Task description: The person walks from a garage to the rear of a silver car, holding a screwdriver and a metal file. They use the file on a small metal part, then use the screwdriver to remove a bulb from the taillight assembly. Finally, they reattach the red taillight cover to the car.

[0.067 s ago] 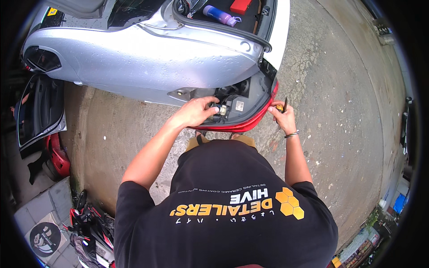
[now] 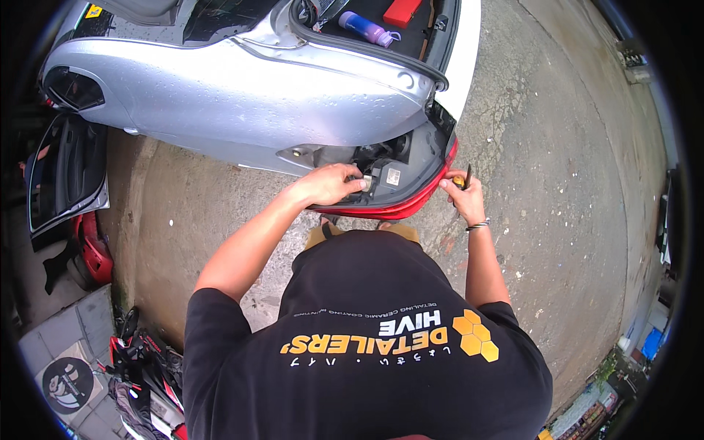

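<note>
A red tail light (image 2: 422,202) with a dark grey back sits away from the rear corner of the silver car (image 2: 220,88). My left hand (image 2: 328,185) reaches over the back of the light, thumb and fingers closed round a small pale bulb socket (image 2: 367,180). The fingertips partly hide the socket. At the light's right edge my right hand (image 2: 467,198) is closed on a screwdriver (image 2: 460,181) with a yellow handle, its dark shaft pointing up. The fingertips of that hand touch the red edge. A pale label (image 2: 394,177) shows on the grey back.
In the open boot lie a blue-purple bottle (image 2: 369,29) and a red box (image 2: 402,12). A detached car door (image 2: 66,176) and a red body part (image 2: 95,253) stand at the left. A motorbike (image 2: 143,367) is at lower left. Wet concrete (image 2: 543,220) spreads to the right.
My left thumb and fingers have shifted slightly and closed further over the pale socket. My right hand stays at the light's edge with the screwdriver. The whole view has moved a little.
</note>
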`<state>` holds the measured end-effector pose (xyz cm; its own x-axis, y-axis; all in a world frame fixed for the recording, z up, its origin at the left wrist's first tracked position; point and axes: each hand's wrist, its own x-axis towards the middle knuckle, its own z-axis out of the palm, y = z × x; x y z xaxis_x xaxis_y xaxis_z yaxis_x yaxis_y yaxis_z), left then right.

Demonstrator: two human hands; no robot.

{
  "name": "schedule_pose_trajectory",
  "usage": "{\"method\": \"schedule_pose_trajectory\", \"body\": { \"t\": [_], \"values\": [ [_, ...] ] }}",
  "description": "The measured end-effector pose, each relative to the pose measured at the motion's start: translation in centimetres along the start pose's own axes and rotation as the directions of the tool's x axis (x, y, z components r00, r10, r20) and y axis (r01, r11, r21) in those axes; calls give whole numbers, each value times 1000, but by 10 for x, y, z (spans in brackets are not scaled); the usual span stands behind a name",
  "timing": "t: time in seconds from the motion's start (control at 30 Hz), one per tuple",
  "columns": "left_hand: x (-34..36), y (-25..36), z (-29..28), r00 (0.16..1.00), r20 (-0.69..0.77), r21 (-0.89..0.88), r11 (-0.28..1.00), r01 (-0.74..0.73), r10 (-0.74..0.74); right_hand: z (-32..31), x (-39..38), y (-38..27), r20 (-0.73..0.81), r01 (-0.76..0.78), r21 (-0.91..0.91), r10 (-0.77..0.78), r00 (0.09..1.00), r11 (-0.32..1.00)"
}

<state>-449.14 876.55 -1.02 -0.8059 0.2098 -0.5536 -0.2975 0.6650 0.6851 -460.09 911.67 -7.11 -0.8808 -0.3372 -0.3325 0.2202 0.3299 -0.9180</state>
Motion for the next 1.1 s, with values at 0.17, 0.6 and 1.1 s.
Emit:
{"method": "schedule_pose_trajectory", "body": {
  "t": [0.17, 0.6, 1.1],
  "values": [
    [16, -7, 4, 1000, 6, 21, 1000, -13, 13, -1, 3, -2, 2, 15, 0, -15, 1000, 1000],
    [16, -30, 12, 1000, -26, -93, 996, -6, 4, 1, 0, -1, 12, -24, 20, 23, 1000, 1000],
    [30, -30, 5, 993, -8, -150, 981, -120, 120, 1, -4, -15, -3, -133, -84, 134, 991, 987]
  ]
}}
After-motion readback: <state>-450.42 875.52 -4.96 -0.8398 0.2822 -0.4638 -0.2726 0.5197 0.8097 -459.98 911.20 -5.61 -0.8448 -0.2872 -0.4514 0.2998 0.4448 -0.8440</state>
